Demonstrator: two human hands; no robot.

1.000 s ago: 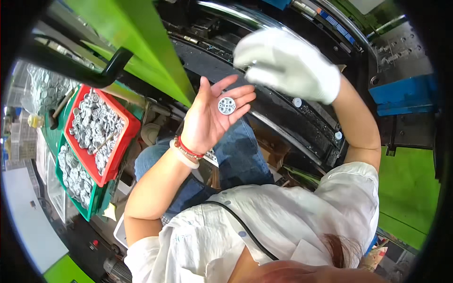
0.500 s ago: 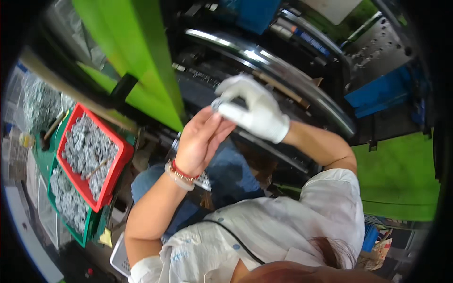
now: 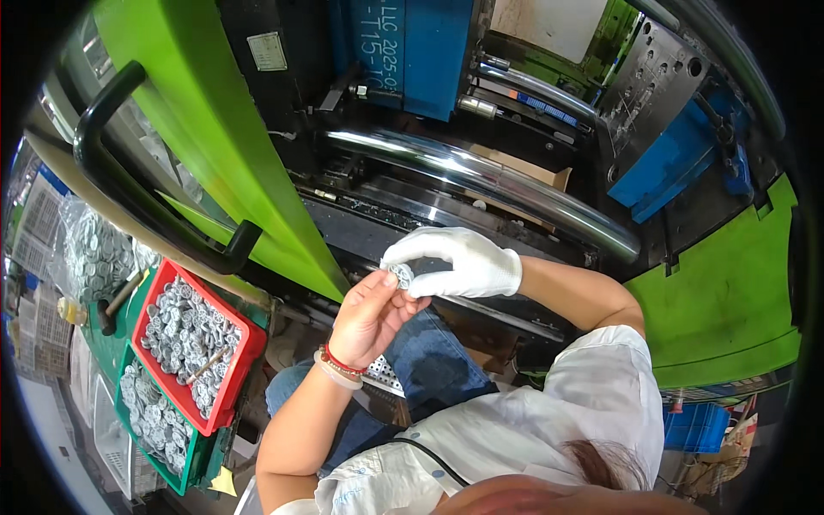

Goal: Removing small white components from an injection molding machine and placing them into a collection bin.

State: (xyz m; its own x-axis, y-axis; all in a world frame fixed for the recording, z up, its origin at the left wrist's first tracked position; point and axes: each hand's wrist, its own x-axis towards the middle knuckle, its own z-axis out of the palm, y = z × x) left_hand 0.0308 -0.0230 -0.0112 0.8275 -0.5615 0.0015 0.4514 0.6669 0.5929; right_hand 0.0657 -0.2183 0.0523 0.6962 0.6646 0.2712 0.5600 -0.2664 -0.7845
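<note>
A small round grey part (image 3: pixel 400 275) with openings in its face is held up between my two hands, in front of the machine. My bare left hand (image 3: pixel 367 313), with a red bracelet and a pale bangle at its wrist, pinches the part from the near left side. From the right, my white-gloved right hand (image 3: pixel 463 264) curves thumb and fingers around it and is closed on its edge. Fingers cover some of the part, so its whole outline does not show.
At left, a red tray (image 3: pixel 251 343) and a green tray (image 3: pixel 190 463) carry many similar grey parts; a stick lies in the red one. Behind them is a clear bag (image 3: pixel 90 257) of parts. A black handle (image 3: pixel 86 146), green door and polished machine bar (image 3: pixel 481 176) surround the hands.
The view has tilted, so the trays and machine sit lower in the picture. My hands still hold the grey part, which now shows more plainly between the fingers.
</note>
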